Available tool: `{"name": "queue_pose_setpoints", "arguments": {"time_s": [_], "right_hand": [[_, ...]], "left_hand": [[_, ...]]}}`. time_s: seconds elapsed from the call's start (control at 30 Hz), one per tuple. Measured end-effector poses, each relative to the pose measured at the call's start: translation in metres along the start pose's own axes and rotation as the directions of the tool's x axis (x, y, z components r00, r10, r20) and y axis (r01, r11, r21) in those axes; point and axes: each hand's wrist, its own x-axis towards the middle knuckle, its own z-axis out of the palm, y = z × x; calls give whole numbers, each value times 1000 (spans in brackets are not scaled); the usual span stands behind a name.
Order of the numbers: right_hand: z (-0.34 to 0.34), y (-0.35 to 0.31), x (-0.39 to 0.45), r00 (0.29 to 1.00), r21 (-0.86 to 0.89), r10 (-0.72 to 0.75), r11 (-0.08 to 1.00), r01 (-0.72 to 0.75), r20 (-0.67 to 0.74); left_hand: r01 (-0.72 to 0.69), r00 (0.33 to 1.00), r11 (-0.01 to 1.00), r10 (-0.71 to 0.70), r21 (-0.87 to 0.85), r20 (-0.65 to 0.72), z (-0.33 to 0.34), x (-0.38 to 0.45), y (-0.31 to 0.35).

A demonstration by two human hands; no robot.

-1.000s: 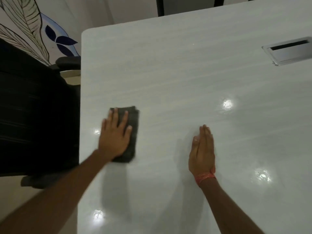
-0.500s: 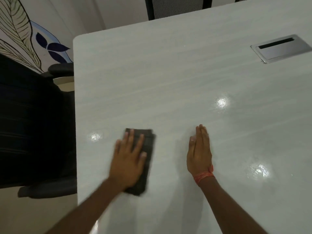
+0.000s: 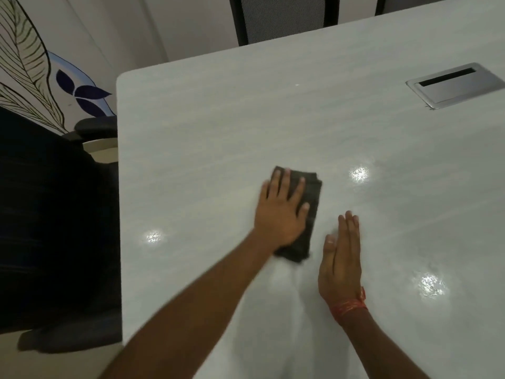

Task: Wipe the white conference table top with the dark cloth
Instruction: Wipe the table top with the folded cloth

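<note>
Table top (image 3: pixel 246 127): white and glossy — we see spots of reflected light on it.
Black chair (image 3: pixel 54 214): pushed against the table's left edge.
Metal hatch (image 3: pixel 459 84): set flush in the far right of the top.
Left hand (image 3: pixel 282 212): we press it flat on the cloth, fingers straight and spread.
Right hand (image 3: pixel 340 261): we rest it palm down on the bare top just beside the cloth, fingers straight and together — holding nothing.
Dark cloth (image 3: pixel 308 203): folded, lying flat mid-table under our left hand.
</note>
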Motion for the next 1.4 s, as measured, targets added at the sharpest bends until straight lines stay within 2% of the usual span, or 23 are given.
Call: {"name": "queue_pose_setpoints", "arguments": {"time_s": [0.07,0.17,0.23,0.3,0.37,0.47,0.57,0.67,0.73,0.8,0.83,0.87,0.93,0.97,1.03,1.07,1.1,1.17,1.23,1.3,1.4], "right_hand": [[-1,0,-1,1000,20,3,1000,-3,-1],[-2,-1,-1,1000,37,21,999,-20,-14],[-1,-3,0,1000,37,17,999,-16,-16],[1,-4,1,1000,32,16,999,-16,0],[3,-6,3,999,16,28,999,-28,18],[4,-5,3,999,-9,30,1000,-30,31],[4,-3,3,999,1,45,999,-45,28],[-2,-3,2,998,106,48,993,-51,34],[-16,-8,3,990,271,139,952,-140,20],[-37,-17,4,966,411,257,884,-225,-24],[-49,-20,2,957,439,286,866,-238,-46],[-60,-22,-2,958,436,282,870,-230,-59],[-71,-28,-15,983,338,177,929,-151,-48],[-70,-31,-25,996,242,92,966,-87,-9],[-58,-31,-46,977,-50,-93,993,105,193],[-50,-26,-57,928,-228,-153,944,239,340],[-43,-20,-68,874,-367,-169,858,358,456],[-39,-7,-79,820,-488,-169,732,476,547],[-55,6,-80,812,-508,-165,706,494,560],[-85,22,-79,818,-517,-113,723,457,564],[-144,60,-68,876,-562,28,776,285,482]], "left_hand": [[-32,999,999,32,9,23,5,-63,0],[43,999,997,-44,66,14,0,-142,-60],[194,981,975,-191,105,-38,-14,-162,-121],[381,925,919,-378,99,-51,-32,-152,-171],[472,882,879,-469,63,-52,-42,-120,-186],[471,879,881,-467,31,-96,-32,-53,-148],[320,943,947,-319,1,-100,-8,-13,-72],[89,994,995,-91,-38,-67,13,-43,12],[49,998,986,-55,-160,-34,19,-80,51],[66,998,924,-55,-376,40,21,-110,76],[93,995,841,-54,-534,88,21,-120,84],[144,989,692,-75,-707,128,16,-129,90],[200,964,333,-235,-921,125,3,-139,90],[187,926,236,-367,-954,91,-2,-140,84],[148,837,223,-547,-964,2,-12,-138,67],[133,818,227,-575,-965,-23,-16,-136,60],[116,823,232,-567,-966,-37,-20,-135,56],[116,860,282,-509,-952,-46,-25,-134,54],[124,882,342,-468,-931,-55,-25,-138,63],[128,908,370,-418,-920,-42,-21,-139,83],[137,952,398,-307,-907,9,-11,-133,123]]}}
